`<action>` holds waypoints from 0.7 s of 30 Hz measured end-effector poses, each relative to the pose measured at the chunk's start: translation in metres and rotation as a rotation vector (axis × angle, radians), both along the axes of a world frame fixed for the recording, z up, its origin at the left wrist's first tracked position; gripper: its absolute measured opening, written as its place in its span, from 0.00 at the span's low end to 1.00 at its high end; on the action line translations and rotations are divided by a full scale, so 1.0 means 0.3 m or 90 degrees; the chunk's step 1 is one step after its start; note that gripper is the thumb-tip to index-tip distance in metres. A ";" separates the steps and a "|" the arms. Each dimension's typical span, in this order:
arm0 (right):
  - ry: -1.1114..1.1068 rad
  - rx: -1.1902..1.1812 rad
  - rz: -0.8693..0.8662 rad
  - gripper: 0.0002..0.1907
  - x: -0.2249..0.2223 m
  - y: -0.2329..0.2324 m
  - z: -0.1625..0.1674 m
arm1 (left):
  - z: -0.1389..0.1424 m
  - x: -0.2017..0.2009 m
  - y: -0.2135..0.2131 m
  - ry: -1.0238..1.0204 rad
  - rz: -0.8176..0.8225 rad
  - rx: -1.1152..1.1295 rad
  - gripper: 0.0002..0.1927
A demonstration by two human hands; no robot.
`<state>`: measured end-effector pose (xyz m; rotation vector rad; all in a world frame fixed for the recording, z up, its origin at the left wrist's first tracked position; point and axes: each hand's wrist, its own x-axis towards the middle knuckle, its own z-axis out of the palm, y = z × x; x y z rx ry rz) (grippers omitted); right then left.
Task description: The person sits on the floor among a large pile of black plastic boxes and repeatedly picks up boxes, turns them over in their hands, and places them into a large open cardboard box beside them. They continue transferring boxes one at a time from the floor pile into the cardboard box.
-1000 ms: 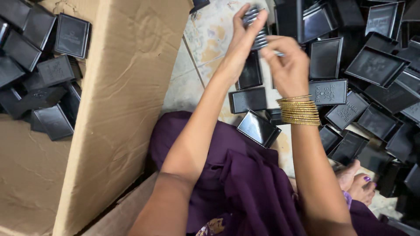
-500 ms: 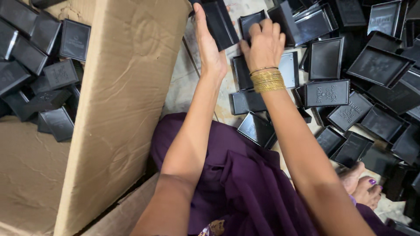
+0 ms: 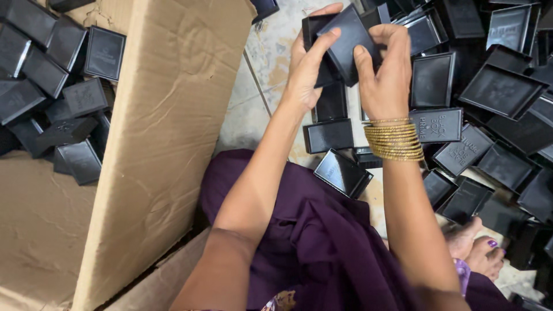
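Observation:
Both my hands hold a small black square box [image 3: 345, 43] up over the tiled floor. My left hand [image 3: 308, 72] grips its left side with fingers wrapped round the edge. From the right, my right hand [image 3: 385, 72], with several gold bangles on the wrist, clasps the box with thumb and fingers over its top. A second black piece shows behind the box at its left; whether it is a lid or another box I cannot tell.
A heap of black box halves [image 3: 495, 98] covers the floor at right. A few lie near my lap [image 3: 343, 171]. A large cardboard carton [image 3: 167, 132] at left holds several finished black boxes [image 3: 57, 98]. Purple cloth [image 3: 322, 242] covers my legs.
My hands reached forward into the heap, then came back toward me holding a black box between them.

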<state>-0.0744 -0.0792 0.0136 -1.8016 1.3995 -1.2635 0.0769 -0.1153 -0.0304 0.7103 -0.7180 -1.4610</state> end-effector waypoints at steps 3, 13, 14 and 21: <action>0.151 -0.051 0.020 0.27 0.000 0.042 0.048 | 0.003 -0.004 0.007 -0.031 0.024 -0.012 0.21; -0.199 0.152 0.084 0.37 0.023 0.049 0.099 | 0.025 -0.013 0.019 0.032 -0.046 -0.053 0.31; -0.169 0.152 0.080 0.37 0.028 0.050 0.099 | 0.025 -0.015 0.022 0.009 -0.051 -0.049 0.31; -0.010 0.141 0.062 0.38 0.071 0.070 0.085 | 0.020 -0.004 0.034 -0.198 0.061 -0.118 0.31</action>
